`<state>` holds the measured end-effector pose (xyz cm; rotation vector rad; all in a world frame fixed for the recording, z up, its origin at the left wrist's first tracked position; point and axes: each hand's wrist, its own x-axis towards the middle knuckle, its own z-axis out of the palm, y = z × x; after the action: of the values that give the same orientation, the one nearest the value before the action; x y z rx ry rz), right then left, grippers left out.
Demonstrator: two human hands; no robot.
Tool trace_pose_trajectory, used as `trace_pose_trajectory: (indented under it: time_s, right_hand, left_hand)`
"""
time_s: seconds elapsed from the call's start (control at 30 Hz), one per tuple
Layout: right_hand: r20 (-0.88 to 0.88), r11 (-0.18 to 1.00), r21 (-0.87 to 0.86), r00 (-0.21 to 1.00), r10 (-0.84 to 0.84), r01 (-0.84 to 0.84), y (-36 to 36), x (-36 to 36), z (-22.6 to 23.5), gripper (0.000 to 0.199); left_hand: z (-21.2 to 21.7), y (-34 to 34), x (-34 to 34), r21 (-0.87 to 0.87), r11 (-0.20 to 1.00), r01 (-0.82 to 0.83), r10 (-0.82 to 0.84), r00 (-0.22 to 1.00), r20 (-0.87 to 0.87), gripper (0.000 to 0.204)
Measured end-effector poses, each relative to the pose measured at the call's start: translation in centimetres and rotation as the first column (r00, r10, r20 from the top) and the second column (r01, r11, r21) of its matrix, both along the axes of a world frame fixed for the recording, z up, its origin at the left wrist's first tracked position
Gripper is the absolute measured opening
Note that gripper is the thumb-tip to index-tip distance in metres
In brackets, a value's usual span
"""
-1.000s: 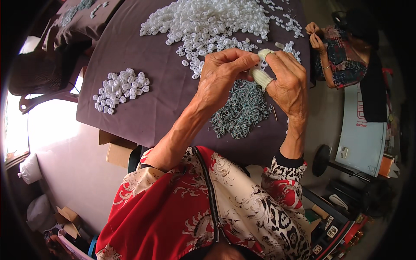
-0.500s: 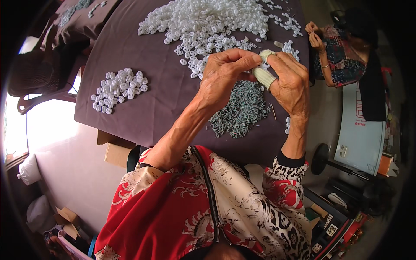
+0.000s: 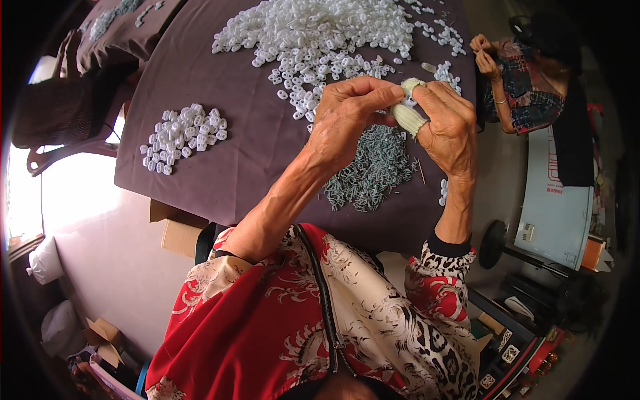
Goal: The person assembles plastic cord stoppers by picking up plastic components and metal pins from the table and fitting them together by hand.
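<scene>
My left hand [image 3: 341, 117] and my right hand [image 3: 448, 121] meet above the dark tablecloth [image 3: 260, 133], fingertips nearly touching. Pale knitted finger covers [image 3: 408, 120] sit on the thumb and forefinger of the right hand, which pinches a small white plastic piece [image 3: 409, 101], mostly hidden. The left thumb and forefinger are pressed together against it; whatever lies between them cannot be made out. Below the hands spreads a heap of small grey-green metal-looking pins [image 3: 373, 170]. Beyond them lies a big heap of white oval plastic pieces with holes [image 3: 320, 33].
A smaller pile of white pieces [image 3: 183, 137] lies on the left of the table. One thin stick [image 3: 421, 172] rests beside the pins. At the right another person [image 3: 533, 87] works with both hands raised. Cardboard boxes [image 3: 180, 237] stand below the table edge.
Both hands stay almost in place, still pinched together; the fingertips have shifted very slightly to the right.
</scene>
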<state>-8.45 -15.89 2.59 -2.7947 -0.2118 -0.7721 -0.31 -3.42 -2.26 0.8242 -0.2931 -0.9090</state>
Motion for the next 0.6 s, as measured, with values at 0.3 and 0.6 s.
trace_pose_trajectory:
  time_s: [0.3,0.6]
  right_hand:
    - [-0.006,0.999,-0.032,0.999,0.044,-0.044,-0.23,-0.06,0.11,0.024]
    - [-0.021,0.999,0.035,1.000,-0.015,0.016,-0.01,0.06,-0.05,0.030]
  left_hand:
    - [-0.31,-0.01,-0.17,-0.038,0.999,0.006,-0.006,1.000,0.002,0.016]
    - [-0.81,0.00,0.12,-0.045,0.999,0.007,-0.010,0.997,-0.079,0.019]
